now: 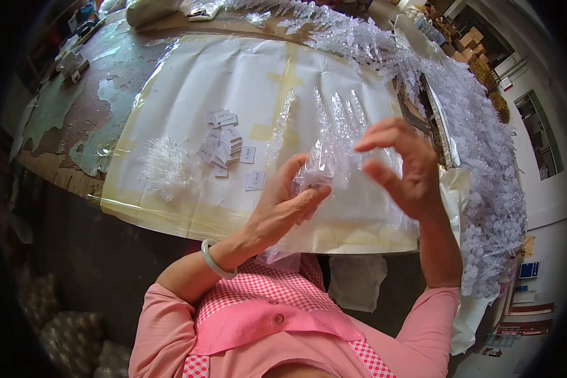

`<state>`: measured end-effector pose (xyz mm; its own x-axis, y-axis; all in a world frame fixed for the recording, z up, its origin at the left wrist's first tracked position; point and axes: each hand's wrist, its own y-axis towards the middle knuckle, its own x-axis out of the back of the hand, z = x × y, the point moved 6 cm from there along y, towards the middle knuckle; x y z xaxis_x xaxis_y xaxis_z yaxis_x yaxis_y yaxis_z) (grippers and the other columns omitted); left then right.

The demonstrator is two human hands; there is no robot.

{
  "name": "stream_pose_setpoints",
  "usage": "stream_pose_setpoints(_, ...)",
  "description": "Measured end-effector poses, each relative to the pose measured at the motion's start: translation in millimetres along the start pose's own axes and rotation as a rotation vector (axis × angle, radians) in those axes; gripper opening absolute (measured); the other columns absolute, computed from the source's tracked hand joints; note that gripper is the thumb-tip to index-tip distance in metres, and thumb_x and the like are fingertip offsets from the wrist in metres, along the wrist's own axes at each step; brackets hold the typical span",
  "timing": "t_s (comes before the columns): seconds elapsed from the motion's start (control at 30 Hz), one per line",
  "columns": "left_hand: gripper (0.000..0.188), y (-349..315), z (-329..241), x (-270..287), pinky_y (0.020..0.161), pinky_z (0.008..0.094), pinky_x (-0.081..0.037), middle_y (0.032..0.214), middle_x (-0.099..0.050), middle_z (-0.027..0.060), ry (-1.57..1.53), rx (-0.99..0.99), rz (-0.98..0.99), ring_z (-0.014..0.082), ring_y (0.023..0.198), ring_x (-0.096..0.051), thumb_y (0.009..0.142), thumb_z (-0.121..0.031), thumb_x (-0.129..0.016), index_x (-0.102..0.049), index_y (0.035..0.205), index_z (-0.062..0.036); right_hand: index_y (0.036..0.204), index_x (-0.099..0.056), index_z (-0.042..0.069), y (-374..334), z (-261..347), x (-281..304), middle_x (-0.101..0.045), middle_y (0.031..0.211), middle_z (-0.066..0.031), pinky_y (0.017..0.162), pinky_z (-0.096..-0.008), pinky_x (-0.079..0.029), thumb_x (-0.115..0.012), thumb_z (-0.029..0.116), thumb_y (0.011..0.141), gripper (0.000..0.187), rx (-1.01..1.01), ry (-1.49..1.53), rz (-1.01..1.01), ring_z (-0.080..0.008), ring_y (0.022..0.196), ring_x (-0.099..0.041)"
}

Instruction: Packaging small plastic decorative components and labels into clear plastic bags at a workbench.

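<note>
My left hand (pixel 291 200) is closed round the gathered near end of a clear, shiny bundle of plastic (pixel 324 156), with the thumb on top. Long glittery transparent spikes (pixel 340 113) spread out beyond it over the white sheet; whether they all belong to the bundle, I cannot tell. To the right, my right hand (pixel 409 167) is raised with thumb and fingers curved apart, nothing visible between them. Left of the bundle lie a heap of small white printed tags (pixel 223 143) and a few loose tags (pixel 255 180). Another sparkling strip (pixel 282 123) rests beside the spikes.
A tuft of thin white strands (pixel 167 167) lies on the taped white sheet (pixel 201 69). Clear ornaments pile up along the table's far and right sides (pixel 479 164). Worn table surface (pixel 97 120) shows at left, and filled sacks (pixel 72 340) stand at lower left.
</note>
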<state>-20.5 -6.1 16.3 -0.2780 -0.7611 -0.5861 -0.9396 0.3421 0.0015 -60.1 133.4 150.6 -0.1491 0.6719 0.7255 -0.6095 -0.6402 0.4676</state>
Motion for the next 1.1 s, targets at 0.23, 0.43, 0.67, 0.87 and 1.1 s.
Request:
stream_pose_setpoints(0.23,0.052,0,-13,-2,0.083,0.025,-0.045,0.105,-0.058,0.0034,0.327,-0.307,-0.092,0.0081,0.096,-0.052,0.089,-0.014,-0.071,-0.043,0.131,-0.0023,0.086,-0.064,0.006,0,26,-20,-0.064,0.089,-0.0071,0.081,-0.0355,-0.044,-0.078,0.009,0.075,0.019,0.208,-0.16,0.085,-0.0236,0.09,-0.058)
stream_pose_setpoints(0.43,0.044,2,-7,0,0.079,0.0235,-0.045,0.103,-0.059,0.0008,0.35,-0.198,-0.04,0.0068,0.093,-0.053,0.089,-0.015,-0.072,-0.05,0.125,-0.0023,0.084,-0.057,0.007,0,15,-12,-0.069,0.078,-0.0056,0.084,-0.0352,-0.044,-0.068,0.014,0.088,0.013,0.197,0.044,0.085,-0.0232,0.084,-0.063)
stream_pose_setpoints(0.67,0.038,-2,-5,-4,0.076,0.0241,-0.045,0.096,-0.059,-0.0008,0.377,-0.2,0.051,0.0066,0.088,-0.052,0.088,-0.014,-0.072,-0.054,0.12,-0.003,0.085,-0.06,0.004,-1,5,-7,-0.067,0.074,-0.0044,0.076,-0.0333,-0.045,-0.071,0.016,0.086,0.017,-0.026,0.118,0.083,-0.0188,0.074,-0.061)
stream_pose_setpoints(0.87,0.037,-3,-3,-1,0.076,0.0243,-0.044,0.096,-0.059,-0.0008,0.245,-0.136,0.062,0.007,0.087,-0.052,0.088,-0.011,-0.071,-0.054,0.12,-0.0033,0.094,-0.062,0.002,2,-7,5,-0.059,0.08,0.0017,0.068,-0.0233,-0.044,-0.067,0.012,0.085,0.014,-0.323,0.165,0.023,-0.0064,0.071,-0.053)
stream_pose_setpoints(1.1,0.038,-6,0,-7,0.077,0.0241,-0.044,0.094,-0.057,-0.0018,0.305,-0.18,0.101,0.0067,0.086,-0.051,0.087,-0.01,-0.07,-0.054,0.121,-0.0032,0.102,-0.061,0.0,14,-8,-17,-0.059,0.073,-0.0014,0.059,-0.0244,-0.044,-0.065,0.009,0.08,0.024,-0.4,0.106,0.632,-0.0078,0.064,-0.054)
